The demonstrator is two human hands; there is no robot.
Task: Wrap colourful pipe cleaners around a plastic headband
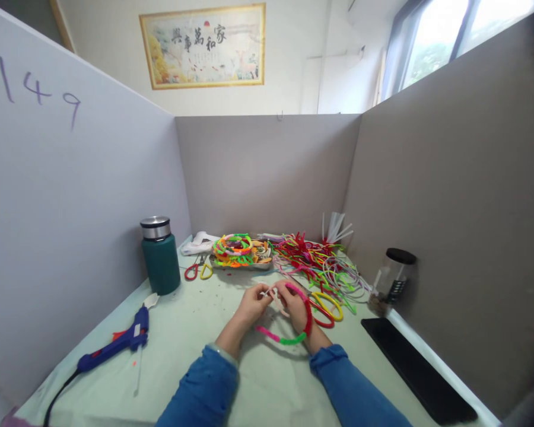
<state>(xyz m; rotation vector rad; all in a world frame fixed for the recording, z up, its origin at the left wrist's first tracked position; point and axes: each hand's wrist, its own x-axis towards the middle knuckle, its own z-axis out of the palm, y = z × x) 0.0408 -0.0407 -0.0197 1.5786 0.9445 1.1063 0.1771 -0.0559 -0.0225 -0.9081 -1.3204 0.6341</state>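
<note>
My left hand (pixel 253 303) is closed in a pinch on a thin pale pink pipe cleaner (pixel 273 292). Close beside it, my right hand (pixel 293 305) has its fingers closed on a curved band wrapped in fuzzy pipe cleaner (pixel 309 320). Pink, red and green sections run along this band, which arcs over the right hand and wrist. Its free pink end points left below the hands. Fingertips hide where the pale strand meets the band. Scissors with red and yellow handles (pixel 330 305) lie just right of my right hand.
A pile of coloured pipe cleaners (pixel 311 258) fills the back right. Finished-looking hoops (pixel 234 246) rest on a tray (pixel 244 266). At left are a green bottle (pixel 161 264), a blue glue gun (pixel 115 344) and small scissors (pixel 199 271). A jar (pixel 389 281) and black strip (pixel 416 367) sit right.
</note>
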